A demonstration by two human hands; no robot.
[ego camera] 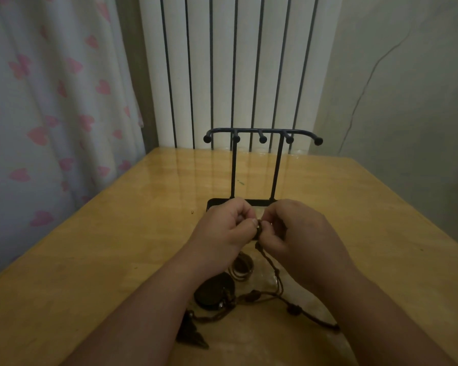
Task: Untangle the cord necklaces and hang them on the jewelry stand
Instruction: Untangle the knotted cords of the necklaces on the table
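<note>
Left hand (224,229), right hand (298,233) close together, fingers pinched.

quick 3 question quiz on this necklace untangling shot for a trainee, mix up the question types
1. True or false: a necklace already hangs on the jewelry stand.
2. Multiple choice: where is the bit of cord both hands are working on? A) lying flat on the table B) pinched between the left hand and right hand, in front of the stand's base C) looped over a peg
3. Short answer: where does the rest of the tangled cord necklaces lie?

Key
1. False: all five pegs are bare.
2. B
3. On the table below the wrists, trailing down from the fingers, with a round dark pendant near the left forearm.
</note>
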